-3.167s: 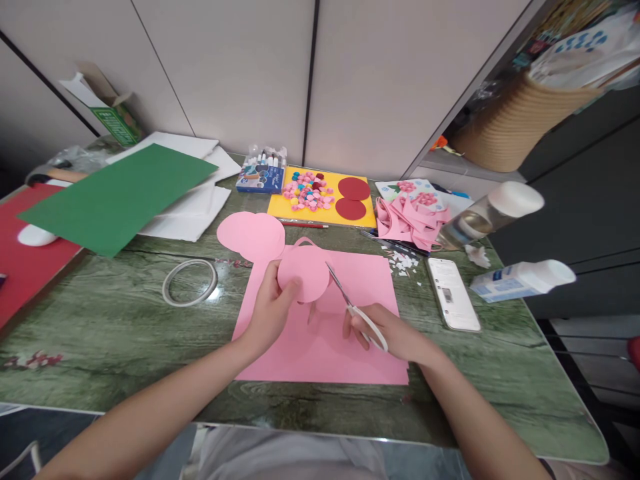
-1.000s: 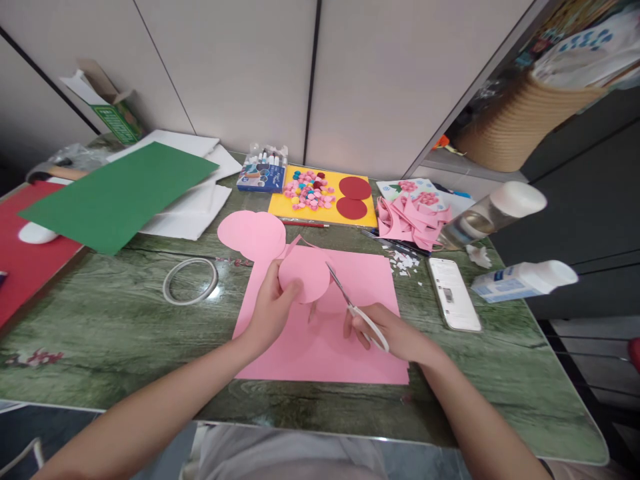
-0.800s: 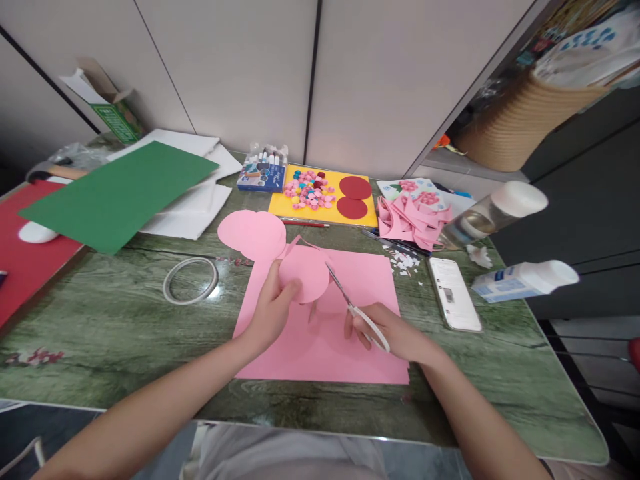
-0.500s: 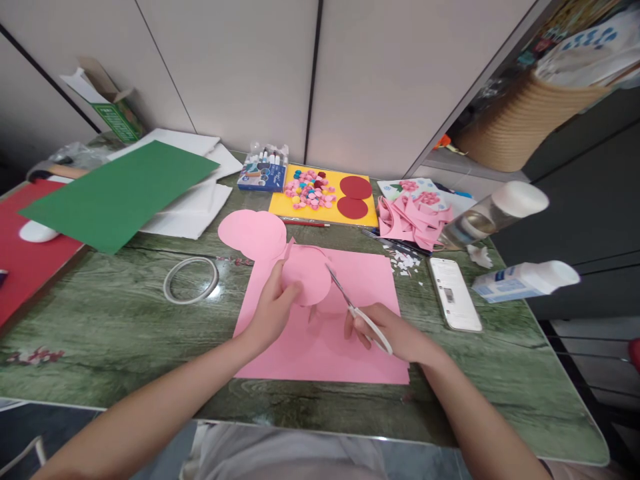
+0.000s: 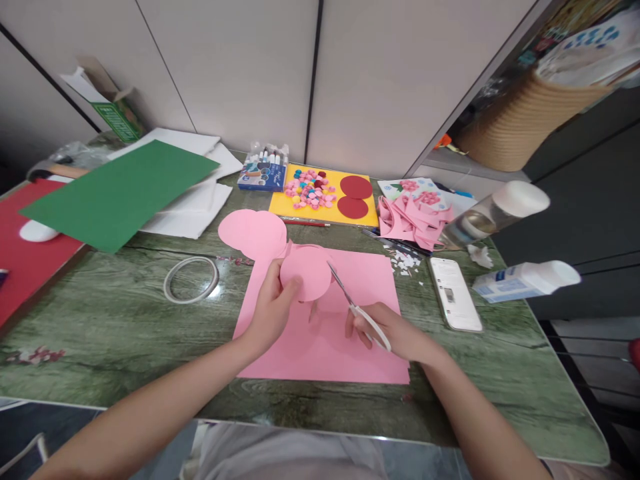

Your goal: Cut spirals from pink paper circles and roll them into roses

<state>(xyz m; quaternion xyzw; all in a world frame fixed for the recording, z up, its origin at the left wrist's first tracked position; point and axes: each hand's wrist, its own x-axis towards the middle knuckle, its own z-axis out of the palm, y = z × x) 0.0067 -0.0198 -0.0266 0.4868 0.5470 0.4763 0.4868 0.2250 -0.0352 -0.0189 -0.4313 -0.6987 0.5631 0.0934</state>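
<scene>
My left hand (image 5: 276, 299) pinches a pink paper circle (image 5: 307, 272) by its left side, thumb on top, a little above a stack of pink paper sheets (image 5: 280, 357). My right hand (image 5: 377, 328) grips white-handled scissors (image 5: 370, 323). Their blades point up and to the left, with the tips at the circle's right edge, where a thin strip of pink paper curves along its far side. More pink paper circles (image 5: 247, 231) lie overlapping just beyond my left hand.
Behind the sheets, a yellow sheet (image 5: 277, 213) bears small pom-poms and two dark red circles (image 5: 355, 187). Pink paper scraps (image 5: 415, 223), a phone (image 5: 455, 295) and bottles (image 5: 530, 280) stand or lie right. A tape roll (image 5: 167, 287) and green sheet (image 5: 125, 190) are left.
The paper circle has turned slightly in my left hand and shifted a little up and left. My right hand and the scissors have hardly moved.
</scene>
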